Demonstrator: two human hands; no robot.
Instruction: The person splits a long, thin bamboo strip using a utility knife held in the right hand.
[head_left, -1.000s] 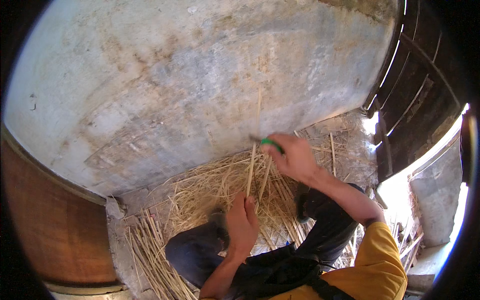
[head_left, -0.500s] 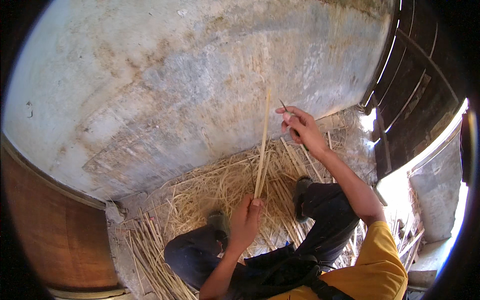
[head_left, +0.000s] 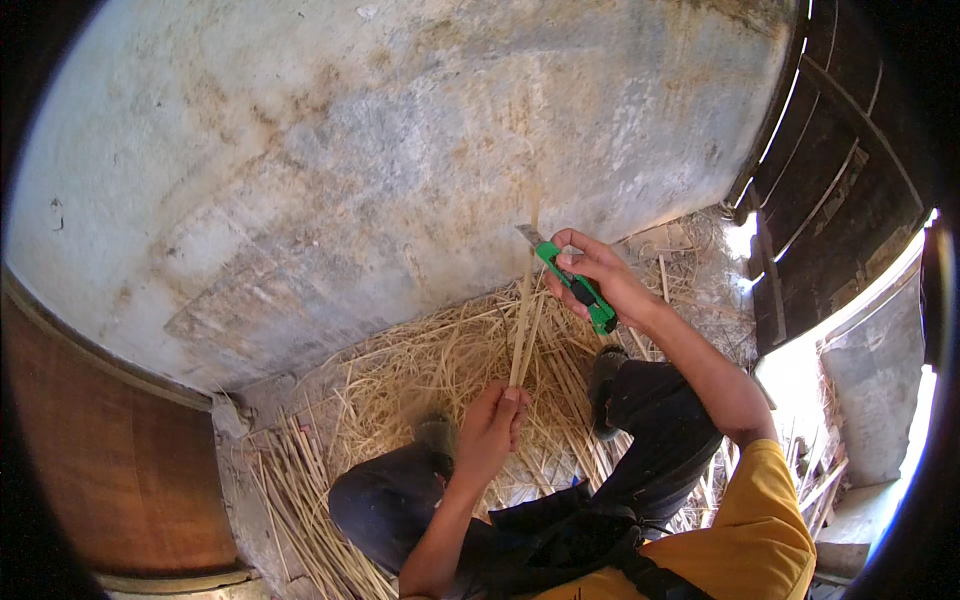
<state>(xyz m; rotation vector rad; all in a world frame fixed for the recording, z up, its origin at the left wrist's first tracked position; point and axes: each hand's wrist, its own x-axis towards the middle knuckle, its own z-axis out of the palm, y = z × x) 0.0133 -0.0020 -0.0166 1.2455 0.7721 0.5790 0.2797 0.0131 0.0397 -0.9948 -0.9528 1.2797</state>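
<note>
A pale, thin strip that looks like bamboo [head_left: 523, 325] stands nearly upright in my left hand [head_left: 490, 425], pinched at its lower end between thumb and fingers. My right hand [head_left: 590, 275] is wrapped round a green utility knife [head_left: 578, 289], blade out and pointing up to the left. The knife's blade [head_left: 529, 235] crosses the upper part of the strip; whether it touches cannot be told. A second narrow strip or split edge leans beside the first near my left hand.
Loose shavings [head_left: 400, 385] cover the floor between my legs. A bundle of long thin sticks [head_left: 300, 490] lies to the left. Ahead rises a stained grey wall [head_left: 400, 180]; a brown wooden panel [head_left: 110, 450] stands at the left, dark boards [head_left: 830, 180] at the right.
My right hand has turned and moved slightly left and down, so the green knife's side now shows and its blade meets the strip's line. My left hand stays nearly where it was.
</note>
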